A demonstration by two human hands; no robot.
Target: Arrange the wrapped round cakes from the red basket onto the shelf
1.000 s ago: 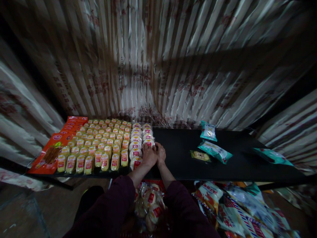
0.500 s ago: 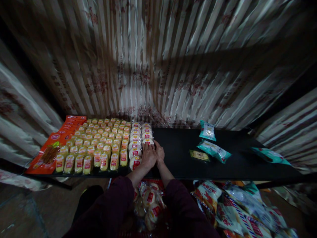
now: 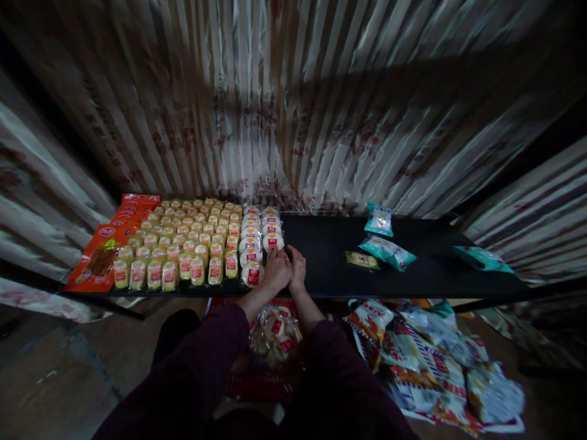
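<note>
My left hand [image 3: 277, 271] is at the front of the right-hand column of round white cakes in clear wrappers. Its fingertips touch the lower edge of the foremost visible cake [image 3: 273, 241], and its thumb is hidden. Close against it on the right, my right hand [image 3: 298, 269] has its fingers bent together; whatever lies between the two hands is covered. A second column of the same wrapped cakes [image 3: 252, 274] stands just left of my left hand. Below the shelf edge, between my forearms, more wrapped round cakes [image 3: 277, 329] lie loose in a red basket [image 3: 261, 389].
Rows of yellow wrapped cakes [image 3: 184, 264] and orange snack bags [image 3: 94, 261] fill the left of the black shelf [image 3: 321, 238]. Teal packets [image 3: 387, 252] and a small yellow-green packet [image 3: 362, 260] lie to the right. White-and-red bags [image 3: 415, 354] are heaped below. A striped curtain [image 3: 293, 122] hangs behind.
The camera view has shifted, so the shelf appears higher and more of the basket and floor bags shows. Both hands remain together at the front of the same cake column.
</note>
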